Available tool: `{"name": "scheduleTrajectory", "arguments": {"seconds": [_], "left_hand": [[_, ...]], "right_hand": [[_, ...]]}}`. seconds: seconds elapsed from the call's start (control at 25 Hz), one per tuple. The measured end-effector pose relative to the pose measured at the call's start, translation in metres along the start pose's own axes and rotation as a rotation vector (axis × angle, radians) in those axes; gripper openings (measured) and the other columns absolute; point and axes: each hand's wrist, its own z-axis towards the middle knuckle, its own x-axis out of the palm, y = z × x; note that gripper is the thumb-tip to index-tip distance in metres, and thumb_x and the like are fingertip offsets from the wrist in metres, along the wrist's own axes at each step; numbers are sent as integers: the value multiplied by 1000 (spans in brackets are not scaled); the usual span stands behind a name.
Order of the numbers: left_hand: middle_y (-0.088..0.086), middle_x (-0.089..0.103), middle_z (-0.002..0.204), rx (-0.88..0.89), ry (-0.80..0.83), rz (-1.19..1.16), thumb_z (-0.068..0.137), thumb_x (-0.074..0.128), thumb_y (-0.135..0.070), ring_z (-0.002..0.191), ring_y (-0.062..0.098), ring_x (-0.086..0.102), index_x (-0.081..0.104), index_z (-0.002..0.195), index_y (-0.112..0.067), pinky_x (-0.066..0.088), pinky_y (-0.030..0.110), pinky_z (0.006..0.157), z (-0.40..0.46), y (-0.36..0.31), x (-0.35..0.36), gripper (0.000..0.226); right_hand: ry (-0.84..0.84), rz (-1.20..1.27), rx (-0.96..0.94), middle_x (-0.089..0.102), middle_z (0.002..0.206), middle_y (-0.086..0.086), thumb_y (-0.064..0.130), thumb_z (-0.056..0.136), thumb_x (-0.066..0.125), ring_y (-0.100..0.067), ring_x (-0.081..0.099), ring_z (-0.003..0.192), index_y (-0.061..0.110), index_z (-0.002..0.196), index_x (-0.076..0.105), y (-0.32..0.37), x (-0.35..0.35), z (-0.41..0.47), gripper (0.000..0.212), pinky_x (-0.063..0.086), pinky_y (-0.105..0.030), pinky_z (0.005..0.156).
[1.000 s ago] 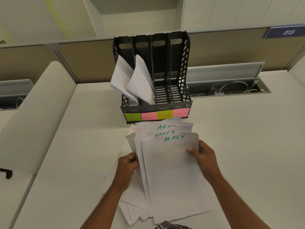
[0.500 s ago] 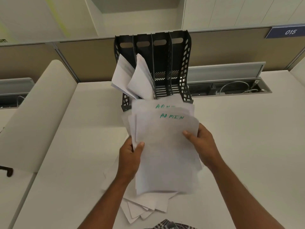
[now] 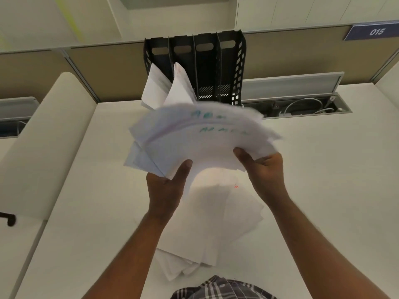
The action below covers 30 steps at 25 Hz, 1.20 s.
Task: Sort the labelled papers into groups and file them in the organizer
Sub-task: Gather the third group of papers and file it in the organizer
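I hold a fanned stack of white papers (image 3: pixel 200 139) with blurred green "ADMIN" writing, raised in front of the black four-slot organizer (image 3: pixel 207 67). My left hand (image 3: pixel 167 184) grips the stack's lower left edge, thumb on top. My right hand (image 3: pixel 263 169) grips its lower right edge, thumb on top. The organizer's two left slots hold leaning white sheets (image 3: pixel 170 87); the two right slots look empty. The raised stack hides the organizer's front labels. A loose pile of white papers (image 3: pixel 213 225) lies on the desk below my hands.
A white desk (image 3: pixel 323 190) spreads around the pile. Behind the organizer runs a beige partition (image 3: pixel 103 70), and to its right an open cable tray (image 3: pixel 302 106) with wires. A white curved divider (image 3: pixel 43 137) stands at the left.
Both hands have lifted the ADMIN stack off the desk pile and carried it up toward the organizer. The sheets now fan out and cover the coloured labels.
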Motion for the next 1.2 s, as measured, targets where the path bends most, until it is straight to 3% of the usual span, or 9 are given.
{"name": "scheduleTrajectory", "arguments": {"seconds": [0.12, 0.28, 0.44, 0.6, 0.72, 0.76, 0.84, 0.92, 1.2], "left_hand": [[1, 73, 107, -214, 72, 111, 78, 81, -11, 98, 10, 70, 65, 121, -13, 59, 39, 89, -17, 44, -9, 46], [-22, 73, 103, -280, 154, 110, 80, 78, 0, 98, 1, 69, 66, 110, -54, 58, 21, 84, -25, 62, -12, 63], [-8, 76, 107, -261, 132, 11, 75, 80, -9, 100, 12, 72, 71, 110, -36, 59, 26, 84, -18, 66, -14, 45], [1, 76, 108, -381, 154, -7, 70, 74, -10, 103, 18, 71, 66, 118, -16, 58, 29, 86, -14, 73, -4, 49], [6, 62, 130, -451, 130, 286, 75, 67, 2, 121, 23, 58, 53, 133, -14, 49, 43, 100, -3, 92, -15, 62], [9, 57, 135, -505, 116, 484, 79, 66, 0, 126, 27, 53, 49, 138, -15, 46, 47, 103, 1, 101, -27, 63], [13, 50, 142, -613, 195, 935, 83, 69, -18, 132, 34, 45, 42, 145, -15, 42, 50, 106, 3, 115, -52, 67], [14, 46, 144, -632, 297, 1151, 85, 69, -33, 135, 35, 40, 36, 148, -14, 40, 51, 104, -3, 120, -66, 74], [12, 61, 134, -577, 348, 960, 90, 67, -26, 122, 31, 58, 47, 141, -11, 46, 37, 101, -6, 122, -59, 57]], "right_hand": [[63, -60, 168, 75, 89, 19, 8, 84, 77, -1, 69, 82, 40, 91, 73, -35, -6, -12, 33, 53, -16, 73], [45, -103, 299, 75, 82, 18, 15, 81, 81, 2, 69, 76, 46, 84, 72, -55, -2, -17, 32, 54, -18, 65], [49, -53, 303, 75, 77, 10, 36, 75, 79, -4, 69, 67, 29, 83, 74, -57, 3, -7, 11, 51, -14, 56], [130, -303, 292, 66, 57, 18, 19, 86, 76, 11, 56, 51, 25, 65, 66, -76, 4, -7, 24, 41, -6, 50], [-260, -269, 360, 73, 76, 6, 17, 86, 75, 5, 61, 59, 10, 90, 76, -91, -28, 2, 8, 46, -9, 53], [-356, -231, 422, 74, 86, -2, 19, 84, 75, -3, 65, 66, 7, 100, 75, -97, -47, 3, 20, 49, -15, 58], [-403, -77, 600, 74, 101, -9, 18, 82, 76, -15, 68, 78, 4, 113, 70, -119, -82, -4, 34, 50, -25, 71], [-346, -21, 777, 73, 102, -11, 14, 83, 76, -25, 68, 82, 0, 117, 67, -138, -100, -25, 38, 51, -31, 72], [-285, -93, 956, 71, 97, -13, 15, 85, 73, -34, 67, 85, 2, 115, 66, -167, -88, -73, 34, 54, -37, 71]]}}
